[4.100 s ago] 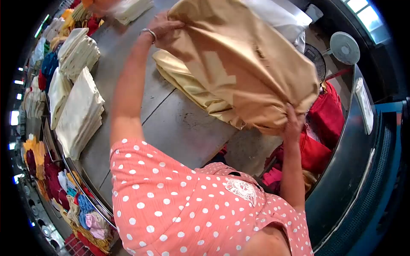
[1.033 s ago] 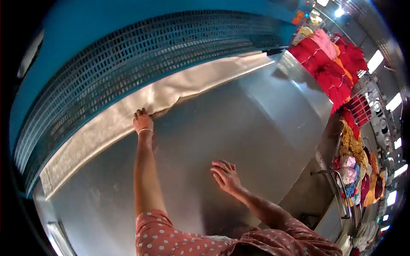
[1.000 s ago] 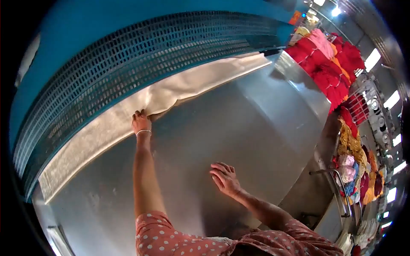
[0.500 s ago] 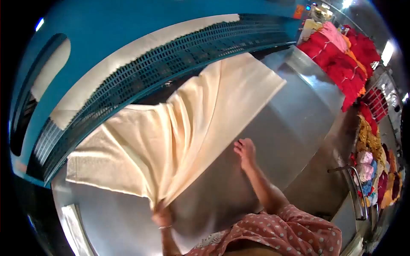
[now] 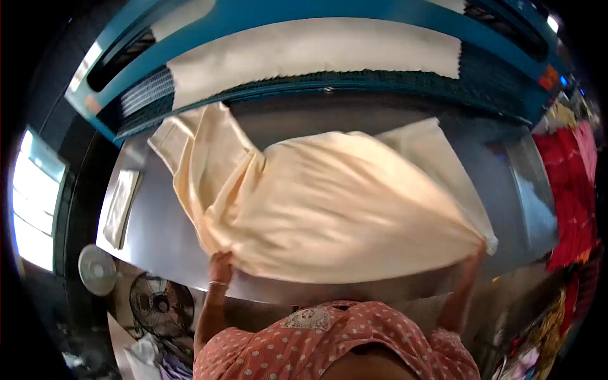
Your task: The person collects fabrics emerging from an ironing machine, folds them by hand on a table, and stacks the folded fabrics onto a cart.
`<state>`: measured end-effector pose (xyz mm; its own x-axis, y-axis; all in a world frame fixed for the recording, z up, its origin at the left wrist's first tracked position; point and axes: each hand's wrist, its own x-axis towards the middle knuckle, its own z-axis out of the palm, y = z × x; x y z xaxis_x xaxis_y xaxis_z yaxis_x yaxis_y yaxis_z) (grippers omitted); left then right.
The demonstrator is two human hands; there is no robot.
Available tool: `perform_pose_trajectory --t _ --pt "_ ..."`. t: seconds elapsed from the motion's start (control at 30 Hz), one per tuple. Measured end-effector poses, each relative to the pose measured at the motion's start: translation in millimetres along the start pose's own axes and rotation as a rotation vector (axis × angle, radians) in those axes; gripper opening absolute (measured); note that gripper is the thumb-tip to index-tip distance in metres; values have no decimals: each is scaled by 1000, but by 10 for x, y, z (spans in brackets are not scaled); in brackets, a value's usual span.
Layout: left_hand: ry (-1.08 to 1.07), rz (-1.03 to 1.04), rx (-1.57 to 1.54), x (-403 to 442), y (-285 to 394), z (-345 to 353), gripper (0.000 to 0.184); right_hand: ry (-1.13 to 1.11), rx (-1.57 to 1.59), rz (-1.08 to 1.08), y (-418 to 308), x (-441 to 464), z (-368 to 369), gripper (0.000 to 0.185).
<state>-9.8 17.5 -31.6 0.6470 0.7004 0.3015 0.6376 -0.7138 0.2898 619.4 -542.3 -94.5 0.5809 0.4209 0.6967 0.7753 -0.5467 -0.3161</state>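
Observation:
A wide cream-coloured cloth (image 5: 342, 215), possibly a garment with sleeve-like ends, is stretched over the metal table (image 5: 158, 228). At its near left corner my left hand (image 5: 220, 267) has its fingers closed on the cloth edge. My right hand (image 5: 476, 250) grips the near right corner, its fingers partly hidden and blurred. Between the two hands the cloth billows, with its near edge curving towards me. Folds bunch up on the left, and a flatter flap lies beyond on the right.
Behind the table stands a blue machine (image 5: 367, 11) with a slotted guard and a white cloth strip (image 5: 316, 54). A narrow folded white cloth (image 5: 121, 209) lies at the table's left end. Red fabric (image 5: 567, 190) hangs on the right. A black fan (image 5: 161, 304) stands below left.
My right hand, free before, now holds the cloth's right corner. The cloth has been drawn towards me and spread sideways. My view has swung left, bringing the fan in.

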Motion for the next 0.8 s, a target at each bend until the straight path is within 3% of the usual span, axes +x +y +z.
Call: perform_pose_trajectory --t 0.03,0.07,0.1,0.13,0.17,0.2,0.23,0.3,0.33,0.37,0.43,0.47,0.5,0.53,0.63,0.67,0.77,0.8 --pt "23 49 -137 72 466 44 27 30 -33 186 350 -6 -437 55" --pt "-96 149 -29 127 771 107 34 117 220 541 553 75 -723 55" --pt "-184 194 -45 123 1003 279 40 343 509 919 714 192 -1014 55" --pt "-272 165 -84 139 1394 330 42 465 518 1071 815 319 -1271 54" --pt "-419 171 -105 160 1770 344 39 499 438 1091 885 430 -1439 54" --pt "-403 415 -222 -10 1707 972 38 504 354 1066 883 601 -1586 54" --pt "-506 339 -338 -81 2118 1130 40 484 266 1013 838 759 -1638 53" --pt "-605 730 -423 73 2814 1271 43 384 161 821 366 1154 -1538 53" --pt "-827 705 -558 178 3245 1296 45 300 152 697 6 1325 -1395 52" --pt "-289 1102 -652 75 3511 2085 49 220 166 584 -470 1456 -1222 52" --pt "-664 774 -972 509 3989 1739 67 30 234 398 -1462 1626 -829 51" --pt "-340 745 -1176 799 3971 1126 71 -83 281 304 -2016 1644 -593 51" --pt "-610 488 -1128 1103 4019 838 72 -198 323 221 -2591 1613 -377 51" --pt "-717 204 -1441 1359 3958 663 69 -314 349 112 -3124 1561 -173 51" --pt "-409 -20 -1378 2189 3325 505 49 -567 427 -194 -4451 1355 307 50" --pt "116 -90 -1306 2329 3001 406 35 -600 445 -263 -4742 1323 398 49" --pt "289 -244 -1353 2777 1065 483 31 -637 474 -229 -5081 1230 736 46" --pt "420 -187 -1018 2721 411 242 24 -608 426 -153 -4884 1020 947 44"
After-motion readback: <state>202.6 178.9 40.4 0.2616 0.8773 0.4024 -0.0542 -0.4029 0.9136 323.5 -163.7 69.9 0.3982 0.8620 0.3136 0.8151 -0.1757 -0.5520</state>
